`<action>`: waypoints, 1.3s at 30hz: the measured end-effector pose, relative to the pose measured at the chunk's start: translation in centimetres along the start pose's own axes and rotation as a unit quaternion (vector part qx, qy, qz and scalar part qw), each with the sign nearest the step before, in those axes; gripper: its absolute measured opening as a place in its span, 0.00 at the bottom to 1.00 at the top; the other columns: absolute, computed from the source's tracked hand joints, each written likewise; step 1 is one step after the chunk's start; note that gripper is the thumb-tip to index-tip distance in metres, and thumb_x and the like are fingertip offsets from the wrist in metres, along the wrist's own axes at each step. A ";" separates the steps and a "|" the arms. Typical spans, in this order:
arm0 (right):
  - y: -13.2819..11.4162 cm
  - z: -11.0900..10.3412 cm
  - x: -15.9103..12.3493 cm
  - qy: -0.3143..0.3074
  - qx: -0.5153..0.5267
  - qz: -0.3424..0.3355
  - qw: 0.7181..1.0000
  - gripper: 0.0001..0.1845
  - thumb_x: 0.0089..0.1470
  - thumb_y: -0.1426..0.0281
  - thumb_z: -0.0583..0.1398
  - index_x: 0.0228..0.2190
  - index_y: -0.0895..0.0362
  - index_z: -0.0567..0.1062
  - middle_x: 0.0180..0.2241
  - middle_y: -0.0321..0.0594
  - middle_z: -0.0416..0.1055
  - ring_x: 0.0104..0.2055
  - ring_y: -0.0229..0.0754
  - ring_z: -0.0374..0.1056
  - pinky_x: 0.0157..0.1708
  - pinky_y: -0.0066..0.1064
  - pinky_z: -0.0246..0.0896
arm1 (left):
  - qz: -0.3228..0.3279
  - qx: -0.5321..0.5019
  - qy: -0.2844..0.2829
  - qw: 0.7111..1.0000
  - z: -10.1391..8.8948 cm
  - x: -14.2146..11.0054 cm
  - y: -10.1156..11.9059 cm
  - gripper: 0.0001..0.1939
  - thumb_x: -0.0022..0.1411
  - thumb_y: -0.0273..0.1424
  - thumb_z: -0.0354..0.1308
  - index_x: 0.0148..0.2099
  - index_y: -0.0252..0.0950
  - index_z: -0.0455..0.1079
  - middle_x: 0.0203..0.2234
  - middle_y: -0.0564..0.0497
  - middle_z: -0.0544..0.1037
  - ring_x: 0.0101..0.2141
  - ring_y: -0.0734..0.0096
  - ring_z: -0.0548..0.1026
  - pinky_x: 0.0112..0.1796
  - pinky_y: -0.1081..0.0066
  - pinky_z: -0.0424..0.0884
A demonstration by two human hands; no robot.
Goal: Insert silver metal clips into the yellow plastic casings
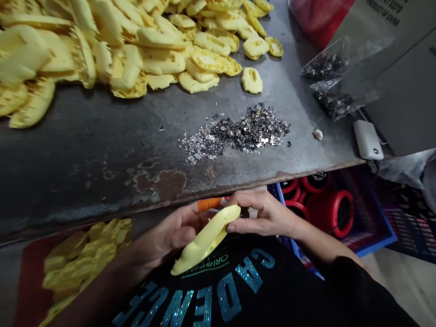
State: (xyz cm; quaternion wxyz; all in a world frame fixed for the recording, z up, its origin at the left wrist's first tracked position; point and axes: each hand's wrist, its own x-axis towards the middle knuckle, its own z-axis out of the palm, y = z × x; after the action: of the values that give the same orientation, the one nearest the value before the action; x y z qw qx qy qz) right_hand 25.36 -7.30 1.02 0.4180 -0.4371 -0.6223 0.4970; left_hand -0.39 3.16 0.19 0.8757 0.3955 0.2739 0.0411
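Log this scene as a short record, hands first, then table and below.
Right hand: holds one end of a yellow piece
Left hand: beside the piece; contact partly hidden
Left finger: orange covering
Table: heap of yellow pieces; pile of small metal bits nearer
Below, right: blue crate holding red items

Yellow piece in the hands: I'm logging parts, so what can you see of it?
The yellow piece is long, curved and smooth outside, with a plastic-like look. It slants before the black shirt, its far end in the right hand, the left hand at its side, seemingly touching. Its underside is mostly hidden.
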 end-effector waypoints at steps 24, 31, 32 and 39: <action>4.7 -14.6 -3.7 0.324 -0.412 0.141 0.840 0.12 0.71 0.59 0.64 0.39 0.51 0.84 0.35 0.39 0.85 0.37 0.46 0.77 0.40 0.37 0.69 | -0.089 -0.151 0.159 0.972 1.2 0.8 0.3 0.48 0.44 0.55 0.86 0.66 0.45 0.86 0.50 0.40 0.95 0.42 0.41 0.95 0.44 0.54 0.91; 4.4 -14.3 -5.9 0.358 -0.424 0.125 0.823 0.13 0.73 0.60 0.63 0.43 0.51 0.87 0.41 0.42 0.87 0.43 0.50 0.80 0.49 0.43 0.74 | -0.111 -0.191 0.165 0.961 1.1 1.3 0.0 0.39 0.50 0.56 0.84 0.58 0.39 0.88 0.52 0.39 0.94 0.43 0.43 0.94 0.42 0.57 0.91; 4.5 -14.4 -5.9 0.355 -0.426 0.121 0.824 0.13 0.72 0.60 0.63 0.45 0.50 0.88 0.42 0.42 0.87 0.43 0.50 0.81 0.50 0.43 0.75 | -0.109 -0.190 0.157 0.963 1.1 1.3 0.0 0.37 0.53 0.56 0.82 0.58 0.39 0.88 0.52 0.39 0.94 0.44 0.43 0.94 0.43 0.58 0.91; 4.0 -14.0 -4.7 0.317 -0.425 0.064 0.846 0.03 0.66 0.67 0.71 0.39 0.49 0.89 0.40 0.40 0.86 0.41 0.49 0.80 0.46 0.42 0.76 | -0.080 -0.207 0.124 0.967 2.6 1.1 0.5 0.31 0.70 0.53 0.71 0.62 0.35 0.86 0.54 0.40 0.94 0.49 0.50 0.93 0.50 0.63 0.88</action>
State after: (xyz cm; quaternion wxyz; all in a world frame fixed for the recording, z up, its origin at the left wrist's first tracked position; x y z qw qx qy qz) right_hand 40.47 -7.82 -1.15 0.3334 -0.7445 -0.5767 0.0440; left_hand 1.89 2.11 1.45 0.8981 0.1746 0.3966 0.0754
